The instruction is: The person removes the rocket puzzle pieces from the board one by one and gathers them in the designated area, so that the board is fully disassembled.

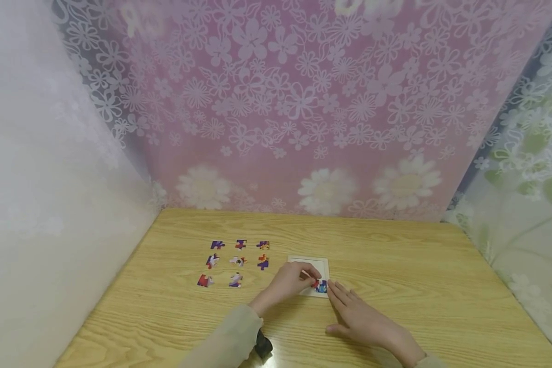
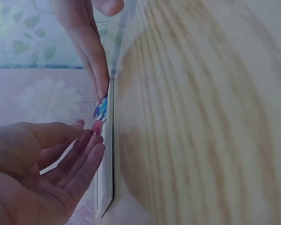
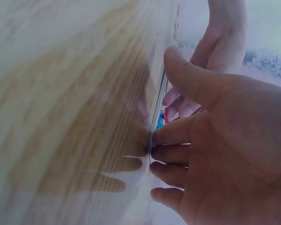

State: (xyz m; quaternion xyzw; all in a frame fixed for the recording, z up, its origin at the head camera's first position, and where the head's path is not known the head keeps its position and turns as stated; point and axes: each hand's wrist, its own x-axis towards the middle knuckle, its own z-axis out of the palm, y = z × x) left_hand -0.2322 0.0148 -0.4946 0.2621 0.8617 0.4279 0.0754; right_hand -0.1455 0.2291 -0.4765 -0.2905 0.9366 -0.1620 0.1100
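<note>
A pale square puzzle tray (image 1: 303,258) lies on the wooden table. In its near right corner sits a blue puzzle piece (image 1: 322,288), also visible in the left wrist view. Right beside that piece, my left hand (image 1: 291,278) pinches a reddish puzzle piece (image 2: 97,125) with its fingertips, low over the tray. Its fingers partly hide that piece. My right hand (image 1: 361,319) has its fingers extended, and the fingertips touch the tray's right edge. The right wrist view shows those straight fingers (image 3: 171,152) along the tray's side.
Several loose jigsaw pieces (image 1: 238,261) lie in rough rows left of the tray. Floral-patterned walls (image 1: 276,128) stand behind and at both sides of the table (image 1: 395,260). A dark band (image 1: 263,345) shows at the left wrist.
</note>
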